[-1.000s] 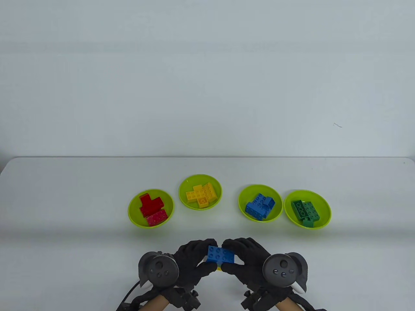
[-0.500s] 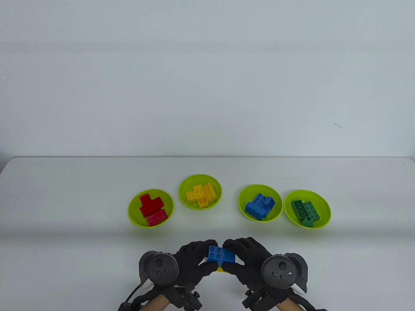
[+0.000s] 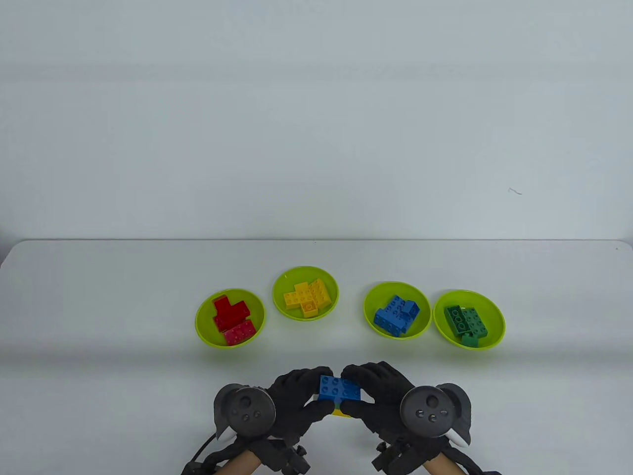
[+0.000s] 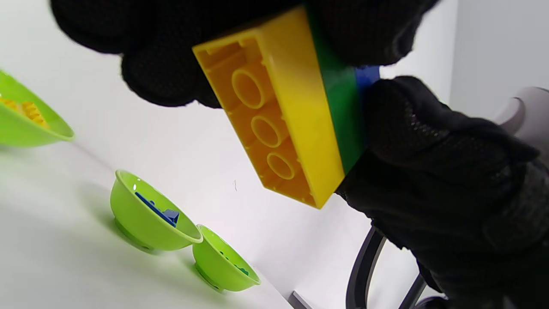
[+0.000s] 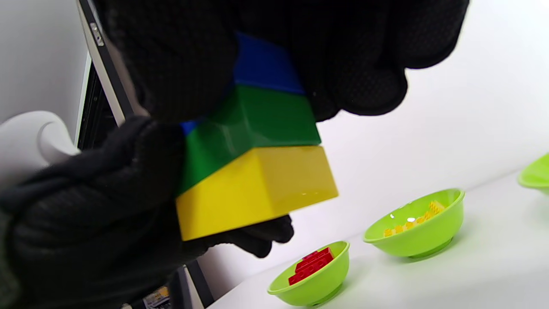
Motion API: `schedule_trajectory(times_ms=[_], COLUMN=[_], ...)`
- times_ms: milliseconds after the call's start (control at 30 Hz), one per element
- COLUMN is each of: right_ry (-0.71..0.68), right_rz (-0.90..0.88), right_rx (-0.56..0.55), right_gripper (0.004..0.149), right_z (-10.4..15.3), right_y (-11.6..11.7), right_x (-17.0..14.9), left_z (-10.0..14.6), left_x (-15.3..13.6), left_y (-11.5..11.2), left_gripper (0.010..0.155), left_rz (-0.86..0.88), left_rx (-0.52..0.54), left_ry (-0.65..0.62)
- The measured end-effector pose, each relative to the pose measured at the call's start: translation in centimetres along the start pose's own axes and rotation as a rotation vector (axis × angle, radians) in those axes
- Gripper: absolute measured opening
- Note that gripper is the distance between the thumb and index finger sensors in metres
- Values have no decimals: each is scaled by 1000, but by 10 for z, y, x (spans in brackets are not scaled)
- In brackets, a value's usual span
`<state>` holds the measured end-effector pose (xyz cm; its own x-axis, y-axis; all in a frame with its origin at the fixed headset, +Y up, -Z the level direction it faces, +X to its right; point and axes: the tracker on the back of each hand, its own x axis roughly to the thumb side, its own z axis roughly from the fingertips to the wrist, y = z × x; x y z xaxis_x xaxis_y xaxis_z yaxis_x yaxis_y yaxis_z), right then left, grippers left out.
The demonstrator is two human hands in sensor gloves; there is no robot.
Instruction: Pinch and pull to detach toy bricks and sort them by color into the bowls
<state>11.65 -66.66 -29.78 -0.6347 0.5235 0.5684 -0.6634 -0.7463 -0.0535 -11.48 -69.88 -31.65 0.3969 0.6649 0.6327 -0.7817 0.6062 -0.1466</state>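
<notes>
A stack of three bricks hangs over the table's front middle: blue brick (image 3: 339, 389) on top, green brick (image 5: 257, 120) in the middle, yellow brick (image 4: 300, 128) at the bottom. My left hand (image 3: 307, 392) grips the stack's left end, its fingers (image 4: 163, 64) curled round the yellow and green bricks. My right hand (image 3: 365, 389) pinches the right end, its fingers (image 5: 351, 51) curled over the blue brick (image 5: 266, 64). From above, only a sliver of yellow shows under the blue brick.
Four lime bowls stand in a row beyond my hands: the red-brick bowl (image 3: 203, 316), the yellow-brick bowl (image 3: 279, 292), the blue-brick bowl (image 3: 371, 302) and the green-brick bowl (image 3: 497, 321). Each holds several bricks of its colour.
Both hands and the stack have drifted a touch to the right. The grip looks the same and the bricks are still joined.
</notes>
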Motion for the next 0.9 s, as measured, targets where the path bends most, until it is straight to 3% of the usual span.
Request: schedule_trajectory(times_ms=[133,367,667,900], right_ry=[38,117,87,150], right_rz=[-75,-286,-133,-27], right_rx=[34,82,13,-146], right_gripper=[58,58,58,58], right_z=[-2,-2,-1,-18], right_y=[-2,-2,-1,-36], right_x=[-3,-16,-10,-20], left_z=[1,1,2,4], left_x=[0,10,-6,-18], left_y=[0,2,-2,11], left_gripper=[67,67,66,66], left_rz=[-1,-241,-58,2], left_rx=[-5,-24,28,93], left_ry=[-21,-172,-13,35])
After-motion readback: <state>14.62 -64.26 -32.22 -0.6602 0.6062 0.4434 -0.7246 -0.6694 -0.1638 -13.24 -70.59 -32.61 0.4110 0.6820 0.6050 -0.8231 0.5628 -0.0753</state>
